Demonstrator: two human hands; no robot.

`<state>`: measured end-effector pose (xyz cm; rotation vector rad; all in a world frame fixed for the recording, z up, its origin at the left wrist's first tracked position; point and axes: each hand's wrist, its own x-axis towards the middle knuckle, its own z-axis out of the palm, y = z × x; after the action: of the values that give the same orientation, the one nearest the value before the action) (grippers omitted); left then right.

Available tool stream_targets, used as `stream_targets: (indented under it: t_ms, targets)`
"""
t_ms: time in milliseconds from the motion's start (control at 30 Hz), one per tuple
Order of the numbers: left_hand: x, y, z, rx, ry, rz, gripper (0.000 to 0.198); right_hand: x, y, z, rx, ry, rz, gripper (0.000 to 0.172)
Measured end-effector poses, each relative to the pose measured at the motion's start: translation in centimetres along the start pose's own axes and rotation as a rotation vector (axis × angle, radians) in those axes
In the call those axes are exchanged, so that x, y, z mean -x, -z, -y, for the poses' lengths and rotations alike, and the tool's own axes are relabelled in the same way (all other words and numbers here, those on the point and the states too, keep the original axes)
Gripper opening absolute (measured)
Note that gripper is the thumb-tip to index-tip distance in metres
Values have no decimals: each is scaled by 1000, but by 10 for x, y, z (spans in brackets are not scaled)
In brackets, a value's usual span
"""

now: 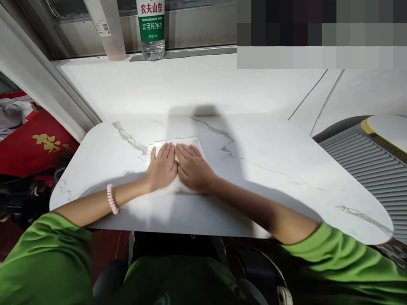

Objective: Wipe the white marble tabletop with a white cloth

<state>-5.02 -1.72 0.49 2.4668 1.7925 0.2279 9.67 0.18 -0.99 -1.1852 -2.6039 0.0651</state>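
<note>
A white folded cloth [193,141] lies flat on the marbled white tabletop [273,190]. My left hand [161,166] rests palm down on its left half, fingers stretched forward. Beside it, my right hand [193,166] lies flat on the right half, with the two hands touching at the thumbs. Both hands cover much of the cloth, and its near edge shows just below them. A pink coiled band [112,199] circles my left forearm.
On the ledge behind the table stand a water bottle [151,31] with a green label and a translucent tall container [110,31]. A red bag [38,144] is at the left. To the right is a grey ribbed panel [359,169].
</note>
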Motion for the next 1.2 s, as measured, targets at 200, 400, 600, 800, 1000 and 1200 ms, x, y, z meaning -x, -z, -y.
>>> stream_targets:
  t_ms: [200, 400, 600, 800, 1000, 1200]
  targets:
    - [-91, -3, 23, 11, 32, -21, 55, -70, -6, -61, 7, -31, -26, 57]
    - [-144, -7, 34, 25, 39, -49, 53, -107, -14, -96, 4, -103, -57, 55]
    - [-129, -9, 29, 20, 33, -71, 54, -91, -12, -86, 16, -139, -69, 57]
    - [-60, -14, -7, 25, -5, -75, 55, -24, -2, -55, 4, -73, -61, 56]
    - [29, -16, -60, -10, -238, -33, 60, 89, 18, -6, 9, -39, -61, 58]
    - [51, -23, -84, 11, -390, -58, 61, 138, 23, 2, 31, -65, -107, 63]
